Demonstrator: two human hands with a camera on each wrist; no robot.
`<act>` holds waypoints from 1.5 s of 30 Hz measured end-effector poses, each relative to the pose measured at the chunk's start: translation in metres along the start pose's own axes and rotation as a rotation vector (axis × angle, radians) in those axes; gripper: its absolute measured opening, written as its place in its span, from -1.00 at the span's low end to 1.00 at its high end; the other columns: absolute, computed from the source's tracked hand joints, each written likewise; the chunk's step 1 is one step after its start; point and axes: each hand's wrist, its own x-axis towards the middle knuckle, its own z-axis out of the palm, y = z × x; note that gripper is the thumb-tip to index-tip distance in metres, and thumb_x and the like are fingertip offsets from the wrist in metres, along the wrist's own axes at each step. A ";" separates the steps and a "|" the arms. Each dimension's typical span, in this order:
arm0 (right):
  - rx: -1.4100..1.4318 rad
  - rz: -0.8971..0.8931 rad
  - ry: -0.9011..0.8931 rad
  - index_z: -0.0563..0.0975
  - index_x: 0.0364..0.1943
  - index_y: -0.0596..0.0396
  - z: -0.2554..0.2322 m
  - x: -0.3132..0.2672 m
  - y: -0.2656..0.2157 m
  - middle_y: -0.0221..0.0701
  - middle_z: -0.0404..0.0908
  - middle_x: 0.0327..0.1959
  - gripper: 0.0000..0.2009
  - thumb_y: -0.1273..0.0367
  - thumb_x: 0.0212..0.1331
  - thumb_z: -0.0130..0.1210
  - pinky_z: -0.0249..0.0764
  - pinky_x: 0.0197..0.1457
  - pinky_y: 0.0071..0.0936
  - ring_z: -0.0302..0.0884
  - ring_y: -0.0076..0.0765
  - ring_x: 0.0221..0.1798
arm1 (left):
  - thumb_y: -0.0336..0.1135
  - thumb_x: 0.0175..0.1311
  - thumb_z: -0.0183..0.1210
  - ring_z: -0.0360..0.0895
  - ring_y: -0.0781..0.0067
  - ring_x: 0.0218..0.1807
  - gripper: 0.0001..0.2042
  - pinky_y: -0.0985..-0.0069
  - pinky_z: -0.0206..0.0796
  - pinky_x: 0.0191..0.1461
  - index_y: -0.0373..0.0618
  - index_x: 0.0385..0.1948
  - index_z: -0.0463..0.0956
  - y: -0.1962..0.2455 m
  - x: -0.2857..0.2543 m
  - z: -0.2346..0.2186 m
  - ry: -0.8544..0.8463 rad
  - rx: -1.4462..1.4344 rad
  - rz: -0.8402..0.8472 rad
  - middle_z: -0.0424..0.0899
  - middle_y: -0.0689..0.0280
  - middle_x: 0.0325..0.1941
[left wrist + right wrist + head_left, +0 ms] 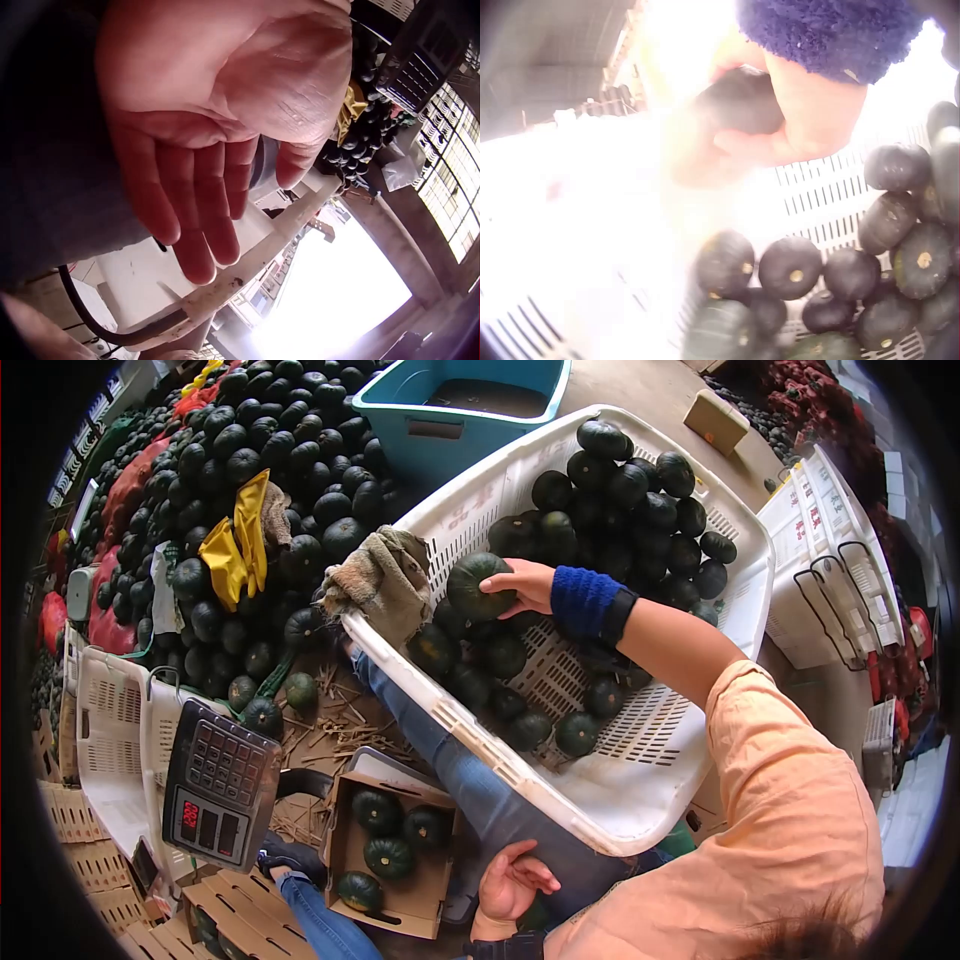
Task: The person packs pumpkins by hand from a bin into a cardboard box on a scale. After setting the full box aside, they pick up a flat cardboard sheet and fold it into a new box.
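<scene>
My right hand [530, 588], with a blue fuzzy band on the wrist, grips a dark green round pumpkin [472, 586] over the white plastic crate [735, 525]. In the right wrist view, glare washes out part of the hand [810, 112], whose fingers curl round the pumpkin [742, 101]. Many more dark pumpkins [628, 487] are heaped at the crate's far end, and several lie nearer. Low beside the crate, my left hand [508, 885] hangs palm up, fingers loosely bent, holding nothing. Its palm [232, 82] fills the top of the left wrist view.
A cardboard box [437, 920] with several pumpkins sits left of my left hand, near a digital scale [222, 785]. A rag [380, 582] drapes over the crate's rim. Beyond are a blue tub [400, 445], a big pumpkin pile [300, 435] and yellow gloves [250, 535].
</scene>
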 end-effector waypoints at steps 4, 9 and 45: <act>0.157 -0.012 -0.077 0.28 0.16 -0.03 0.036 -0.077 -0.028 -0.41 0.47 -0.01 -0.48 0.13 0.14 0.10 0.52 -0.11 -0.36 0.52 -0.44 -0.08 | 0.10 0.27 -0.09 0.51 -0.02 -0.02 -0.37 0.22 0.46 -0.07 -0.09 0.29 0.09 0.014 0.004 0.042 0.073 0.229 0.166 0.49 0.02 0.03; -0.007 -0.008 -0.424 0.22 0.26 0.05 0.155 -0.165 -0.052 -0.29 0.39 0.11 -0.51 0.13 0.34 -0.13 0.36 0.18 -0.34 0.36 -0.33 0.18 | 0.03 0.15 0.16 0.26 0.21 0.27 -0.21 0.24 0.26 0.22 0.03 0.35 -0.08 0.034 0.008 0.132 0.095 0.337 0.772 0.22 0.14 0.30; -0.845 0.029 -0.081 0.55 -0.14 0.24 0.288 0.015 0.180 -0.27 0.61 -0.34 -0.48 0.00 0.07 0.07 0.40 -0.11 -0.45 0.53 -0.32 -0.27 | -0.14 0.12 0.12 0.52 0.25 -0.14 -0.55 0.34 0.36 -0.05 -0.46 -0.18 0.43 0.062 -0.115 -0.094 1.779 0.079 0.824 0.56 0.04 -0.16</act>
